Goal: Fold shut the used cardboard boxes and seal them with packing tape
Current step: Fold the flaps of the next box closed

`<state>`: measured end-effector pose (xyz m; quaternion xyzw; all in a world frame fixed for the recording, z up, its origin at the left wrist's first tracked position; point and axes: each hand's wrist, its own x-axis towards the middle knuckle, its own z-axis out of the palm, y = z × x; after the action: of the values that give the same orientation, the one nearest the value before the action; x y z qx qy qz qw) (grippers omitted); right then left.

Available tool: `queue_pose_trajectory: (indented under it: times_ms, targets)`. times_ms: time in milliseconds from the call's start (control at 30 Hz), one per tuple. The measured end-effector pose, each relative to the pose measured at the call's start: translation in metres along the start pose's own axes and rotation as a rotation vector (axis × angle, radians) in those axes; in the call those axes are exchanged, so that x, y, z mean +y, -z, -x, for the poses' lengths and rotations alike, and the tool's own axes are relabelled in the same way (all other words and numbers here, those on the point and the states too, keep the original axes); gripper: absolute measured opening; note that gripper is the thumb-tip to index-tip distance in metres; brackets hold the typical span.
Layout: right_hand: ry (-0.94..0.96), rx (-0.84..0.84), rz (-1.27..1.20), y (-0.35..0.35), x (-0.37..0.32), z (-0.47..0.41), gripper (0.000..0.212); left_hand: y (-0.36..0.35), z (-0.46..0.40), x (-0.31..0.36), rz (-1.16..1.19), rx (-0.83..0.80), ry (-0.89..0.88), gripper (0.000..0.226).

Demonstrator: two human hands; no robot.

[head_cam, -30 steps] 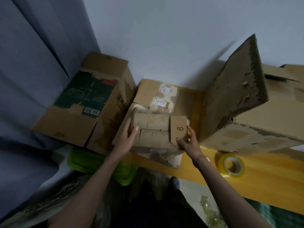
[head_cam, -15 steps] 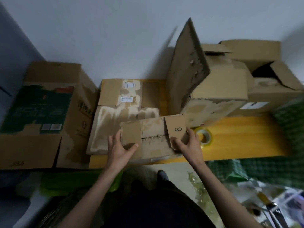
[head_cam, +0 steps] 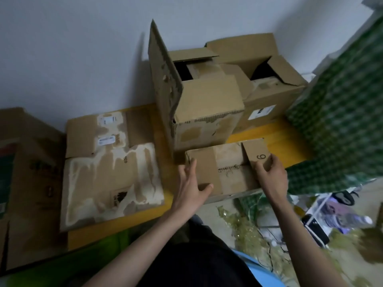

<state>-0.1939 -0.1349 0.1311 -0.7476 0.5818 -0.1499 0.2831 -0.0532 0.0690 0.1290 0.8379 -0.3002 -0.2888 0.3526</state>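
Landmark: small brown corrugated box [head_cam: 224, 168], flaps folded flat, on the yellow wooden tabletop [head_cam: 267, 132]. Left of it lies a flat, tape-scarred carton [head_cam: 112, 179] with peeled labels. Left hand [head_cam: 191, 184] clasps the small box's left end, thumb on top, fingers spread. Behind it stands a taller open carton [head_cam: 205, 112]. Right hand [head_cam: 271, 175] pinches the flap marked "6" [head_cam: 257, 152], fingers curled.

Tall open box [head_cam: 207, 112] close behind.
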Motion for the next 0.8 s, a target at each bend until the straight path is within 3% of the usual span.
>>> queue_pose_trajectory:
  times_ms: [200, 367, 533, 700, 800]
  targets:
    - [-0.069, 0.076, 0.066, 0.050, 0.031, -0.077, 0.074, -0.056, -0.047, 0.062, -0.079, -0.139, -0.077, 0.086]
    - [-0.082, 0.050, 0.061, 0.063, 0.052, -0.142, 0.077, -0.096, -0.092, 0.104, -0.112, -0.152, -0.047, 0.090]
    - [-0.107, -0.047, -0.016, 0.056, 0.073, -0.200, 0.075, -0.127, -0.132, 0.124, -0.162, -0.168, -0.045, 0.094]
    - [-0.230, -0.051, -0.199, 0.033, 0.093, -0.201, 0.072, -0.160, -0.152, 0.122, -0.272, -0.244, -0.038, 0.107]
    - [-0.124, -0.156, -0.202, 0.019, 0.102, -0.204, 0.080, -0.172, -0.164, 0.124, -0.345, -0.277, -0.026, 0.109]
